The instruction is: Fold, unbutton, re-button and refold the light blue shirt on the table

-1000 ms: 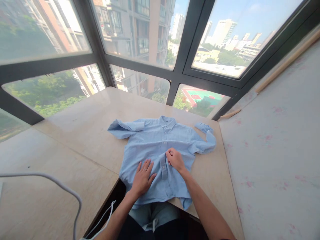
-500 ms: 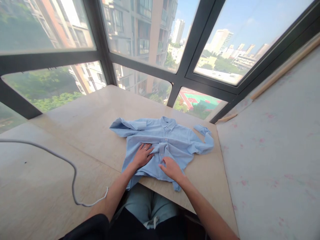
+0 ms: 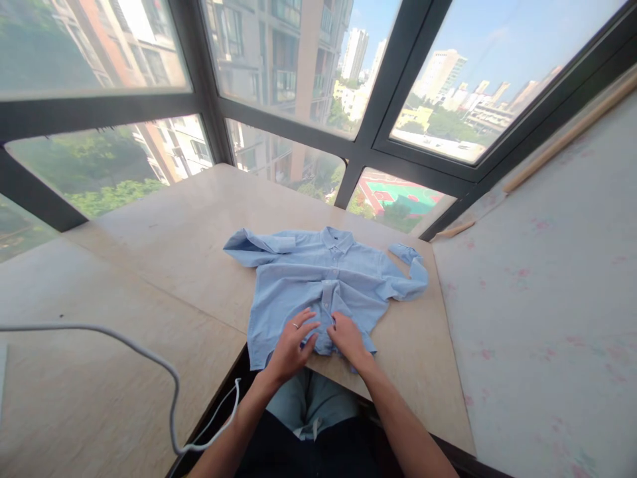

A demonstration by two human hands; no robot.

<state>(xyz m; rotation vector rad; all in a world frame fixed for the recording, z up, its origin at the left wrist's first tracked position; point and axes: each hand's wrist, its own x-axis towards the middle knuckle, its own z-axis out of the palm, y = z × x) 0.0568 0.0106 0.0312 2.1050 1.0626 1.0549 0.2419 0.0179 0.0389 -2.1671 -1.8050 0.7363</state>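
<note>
A light blue button-up shirt [image 3: 318, 279] lies face up on the wooden table [image 3: 189, 232], collar toward the window, sleeves folded across. Both of my hands rest on its lower front near the table's front edge. My left hand [image 3: 293, 345], with a ring on one finger, has its fingers bent onto the cloth beside the button placket. My right hand [image 3: 348, 338] pinches the fabric at the placket just to the right of it. The two hands nearly touch. The shirt's hem is bunched under them.
A white cable [image 3: 149, 365] curves over the near left of the table. Large dark-framed windows [image 3: 358, 133] stand behind the table. A pale wall with pink specks [image 3: 547, 279] rises at the right, close to the shirt's right sleeve [image 3: 413, 272].
Both hands have come back toward me and together at the shirt's lower placket. The left hand left the chest area; the shirt's hem has been drawn up onto the table.
</note>
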